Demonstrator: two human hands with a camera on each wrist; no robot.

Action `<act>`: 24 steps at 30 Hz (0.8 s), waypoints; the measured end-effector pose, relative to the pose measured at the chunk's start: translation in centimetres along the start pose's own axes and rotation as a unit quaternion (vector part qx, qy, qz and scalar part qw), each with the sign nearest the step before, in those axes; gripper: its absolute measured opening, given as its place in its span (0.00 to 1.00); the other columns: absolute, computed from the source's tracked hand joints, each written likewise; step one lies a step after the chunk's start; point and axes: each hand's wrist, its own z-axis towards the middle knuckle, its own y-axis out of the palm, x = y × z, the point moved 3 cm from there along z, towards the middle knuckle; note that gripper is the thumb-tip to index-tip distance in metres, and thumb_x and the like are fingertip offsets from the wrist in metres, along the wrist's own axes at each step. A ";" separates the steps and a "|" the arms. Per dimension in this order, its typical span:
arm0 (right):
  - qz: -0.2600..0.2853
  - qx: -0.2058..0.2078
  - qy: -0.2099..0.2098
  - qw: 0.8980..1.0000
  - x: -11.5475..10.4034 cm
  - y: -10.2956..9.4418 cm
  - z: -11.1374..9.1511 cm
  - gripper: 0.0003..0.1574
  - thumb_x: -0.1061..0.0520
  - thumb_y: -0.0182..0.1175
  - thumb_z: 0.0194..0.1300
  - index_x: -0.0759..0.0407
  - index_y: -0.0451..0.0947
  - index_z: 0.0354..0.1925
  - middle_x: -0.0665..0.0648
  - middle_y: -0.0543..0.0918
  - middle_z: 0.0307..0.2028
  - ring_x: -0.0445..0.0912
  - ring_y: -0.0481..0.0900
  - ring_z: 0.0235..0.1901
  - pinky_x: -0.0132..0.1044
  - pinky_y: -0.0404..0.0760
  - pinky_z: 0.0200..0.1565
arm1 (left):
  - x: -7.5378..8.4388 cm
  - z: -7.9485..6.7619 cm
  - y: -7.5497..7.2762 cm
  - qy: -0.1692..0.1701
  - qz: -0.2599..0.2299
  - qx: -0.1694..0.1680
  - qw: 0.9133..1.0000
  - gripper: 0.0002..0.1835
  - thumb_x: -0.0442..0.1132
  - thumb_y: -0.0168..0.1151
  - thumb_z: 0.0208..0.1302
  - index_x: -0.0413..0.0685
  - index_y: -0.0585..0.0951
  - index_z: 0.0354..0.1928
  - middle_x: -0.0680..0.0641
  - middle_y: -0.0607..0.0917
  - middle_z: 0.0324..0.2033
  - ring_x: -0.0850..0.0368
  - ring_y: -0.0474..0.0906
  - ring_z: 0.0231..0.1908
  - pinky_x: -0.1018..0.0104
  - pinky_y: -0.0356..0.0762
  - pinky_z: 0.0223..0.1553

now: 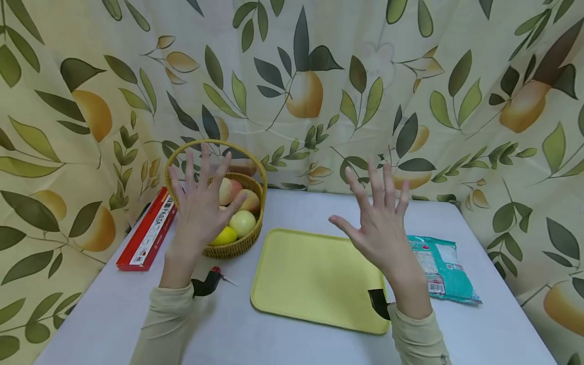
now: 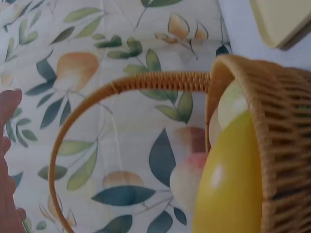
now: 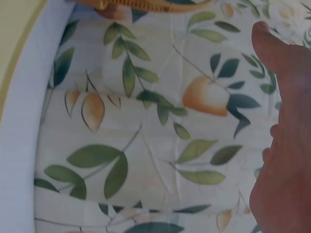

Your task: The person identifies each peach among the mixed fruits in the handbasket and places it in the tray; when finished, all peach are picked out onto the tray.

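Fingers spread, my left hand (image 1: 198,208) is raised in front of a wicker basket (image 1: 239,247) and covers part of it in the head view. Inside the basket are a yellow fruit (image 1: 224,236), a pale green round fruit (image 1: 243,223) and reddish peaches (image 1: 250,201). The left wrist view shows the yellow fruit (image 2: 228,179) close up beside the basket rim. My right hand (image 1: 383,228), also spread and holding nothing, hovers over the right part of a yellow tray (image 1: 315,279). To its right lies a teal plastic packet (image 1: 449,271), partly hidden by the wrist.
A red pasta box (image 1: 148,230) lies left of the basket. A small screwdriver (image 1: 221,274) with a red and black handle rests near the left wrist. The white-covered table (image 1: 237,334) meets a leaf-patterned curtain (image 1: 292,147) at the back.
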 end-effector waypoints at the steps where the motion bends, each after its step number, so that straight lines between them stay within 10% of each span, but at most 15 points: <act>1: 0.004 -0.003 -0.009 1.000 -0.3 0.4 0.0 0.56 0.15 0.37 0.67 0.38 0.47 0.82 0.58 0.38 0.84 0.58 0.31 0.84 0.74 0.31 0.75 | -0.4 0.1 -0.2 -0.008 -0.001 0.000 1.000 0.43 0.75 0.43 0.70 0.76 0.45 0.82 0.51 0.32 0.84 0.38 0.27 0.83 0.27 0.21 0.76; 9: 0.036 -0.038 -0.053 0.997 -2.7 3.5 -0.3 0.53 0.19 0.40 0.70 0.39 0.46 0.82 0.60 0.38 0.84 0.60 0.38 0.83 0.69 0.44 0.77 | -4.2 -0.2 -0.6 -0.070 -0.028 -0.015 0.997 0.44 0.68 0.51 0.72 0.74 0.44 0.82 0.58 0.25 0.82 0.42 0.22 0.83 0.29 0.26 0.78; 15: 0.064 -0.082 -0.066 0.992 -4.5 5.9 -0.1 0.55 0.31 0.61 0.68 0.38 0.46 0.82 0.55 0.35 0.84 0.60 0.41 0.83 0.66 0.50 0.78 | -6.8 -0.8 -0.4 -0.106 -0.054 -0.033 0.992 0.45 0.68 0.51 0.72 0.76 0.40 0.82 0.54 0.24 0.82 0.40 0.23 0.82 0.29 0.27 0.78; 24: 0.107 -0.125 -0.077 0.983 -6.8 9.2 1.1 0.57 0.37 0.65 0.68 0.36 0.43 0.83 0.52 0.35 0.84 0.55 0.36 0.84 0.64 0.53 0.79 | -9.8 -1.4 0.1 -0.177 -0.143 -0.045 0.973 0.55 0.65 0.60 0.68 0.76 0.32 0.81 0.45 0.21 0.81 0.31 0.25 0.81 0.17 0.31 0.72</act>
